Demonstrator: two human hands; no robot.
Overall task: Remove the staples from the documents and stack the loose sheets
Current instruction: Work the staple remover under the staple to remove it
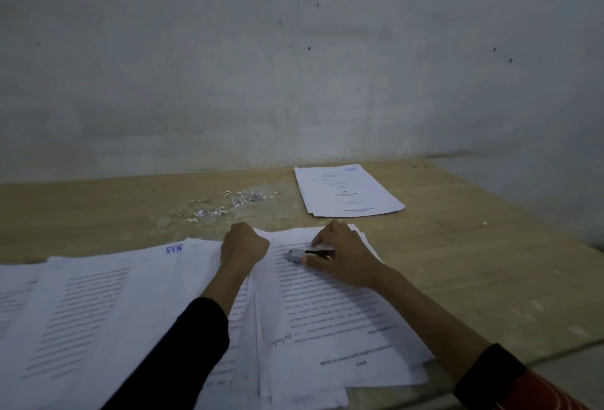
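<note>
Right hand (343, 257) grips staple remover (295, 256) — staple scraps (225, 205), sheet stack (348, 190) beyond

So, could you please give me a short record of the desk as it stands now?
left hand: curled at the document far corner; grip hidden
right hand: holds staple remover, resting on that document
pulled staples: scattered on the table beyond the hands
loose sheets: stacked right of the staples
other documents: spread at left

1. Your sheets (327, 305) are white with grey text lines; one carries blue letters (175, 249).
2. Your left sleeve (176, 350) is black; the right sleeve (523, 386) red, black-cuffed.
3. The table (474, 262) is tan wood grain.
</note>
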